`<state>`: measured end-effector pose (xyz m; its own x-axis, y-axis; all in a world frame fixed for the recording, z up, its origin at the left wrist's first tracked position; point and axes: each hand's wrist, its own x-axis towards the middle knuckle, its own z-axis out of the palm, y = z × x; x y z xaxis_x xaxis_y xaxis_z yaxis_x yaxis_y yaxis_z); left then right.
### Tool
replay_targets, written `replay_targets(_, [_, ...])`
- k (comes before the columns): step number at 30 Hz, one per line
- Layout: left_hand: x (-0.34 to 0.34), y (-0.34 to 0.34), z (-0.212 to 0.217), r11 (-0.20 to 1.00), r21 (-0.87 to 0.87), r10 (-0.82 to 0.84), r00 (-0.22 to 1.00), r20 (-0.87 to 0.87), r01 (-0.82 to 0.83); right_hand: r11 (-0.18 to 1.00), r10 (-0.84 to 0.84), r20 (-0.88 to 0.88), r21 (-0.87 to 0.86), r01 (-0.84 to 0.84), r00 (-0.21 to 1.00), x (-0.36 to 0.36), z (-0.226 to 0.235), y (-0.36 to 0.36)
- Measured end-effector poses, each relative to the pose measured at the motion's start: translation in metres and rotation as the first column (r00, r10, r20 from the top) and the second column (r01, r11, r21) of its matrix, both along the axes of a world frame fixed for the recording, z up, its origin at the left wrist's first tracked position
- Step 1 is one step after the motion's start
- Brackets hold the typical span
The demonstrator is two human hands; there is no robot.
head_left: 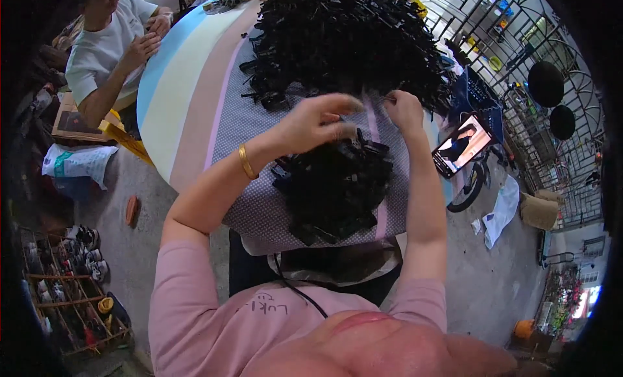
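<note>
A large heap of small black plastic pieces (pixel 344 39) covers the far part of the cloth-covered table (pixel 253 143). A smaller pile of similar black pieces (pixel 334 195) lies at the near edge, in front of me. Over the gap between the piles is my left hand (pixel 321 121), its thumb and fingers apart and partly smeared by motion; I see nothing in it. At the near right edge of the big heap, my right hand (pixel 407 111) has its fingers pinched together. Whatever is between those fingertips is too small and dark to make out.
A lit phone (pixel 462 145) is propped at the table's right side, next to a dark blue crate (pixel 477 95). Across at the left sits another person (pixel 107 49), hands by the table edge. A shoe rack (pixel 74 292) stands on the floor at lower left.
</note>
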<state>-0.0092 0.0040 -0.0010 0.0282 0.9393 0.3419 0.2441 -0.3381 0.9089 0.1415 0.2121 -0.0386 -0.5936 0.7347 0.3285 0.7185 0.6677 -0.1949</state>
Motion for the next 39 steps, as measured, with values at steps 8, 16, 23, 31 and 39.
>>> replay_targets(8, [-0.027,0.014,-0.017,0.984,-0.165,0.035,0.84,0.542,0.065,0.735,0.439,-0.555,-0.231,-0.638,0.707,-0.019,0.034,-0.093])
replay_targets(16, [-0.024,0.017,-0.016,0.991,0.119,-0.129,0.673,0.728,0.061,0.723,0.418,-0.683,-0.149,-0.675,0.599,-0.023,0.033,-0.104])
replay_targets(23, [-0.011,0.009,-0.003,0.996,0.056,0.048,0.918,0.393,-0.076,0.544,0.136,-0.808,-0.423,-0.725,0.573,-0.015,0.049,-0.107])
replay_targets(31, [-0.001,0.003,0.002,0.974,0.07,0.2,0.961,0.19,-0.216,0.567,0.241,-0.743,-0.414,-0.712,0.624,-0.014,0.046,-0.111])
replay_targets(39, [0.002,-0.004,0.001,0.943,0.146,0.304,0.953,-0.018,-0.298,0.516,0.113,-0.759,-0.506,-0.691,0.641,-0.016,0.047,-0.119])
